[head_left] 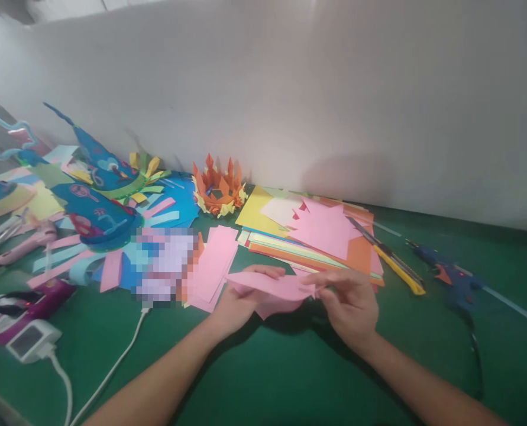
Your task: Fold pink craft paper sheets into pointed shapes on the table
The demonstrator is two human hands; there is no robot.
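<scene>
Between my two hands, above the green tabletop, is a folded sheet of pink paper (272,291). My left hand (241,299) grips its left side, with the fingers behind the sheet. The thumb and fingertips of my right hand (349,302) pinch the paper's right end, where small pointed folds show. Just left of my left hand lies a stack of pink paper strips (213,266). Beyond my hands are pink cut sheets (325,228) on top of orange and yellow paper. To the right of them rests a yellow box cutter (400,270).
A blue glue gun (456,281) with a glue stick lies at the right. An orange paper crown (221,189) stands near the wall. Blue cone hats (97,216) with paper strips fill the left. A white cable (132,340) crosses the green table (281,378).
</scene>
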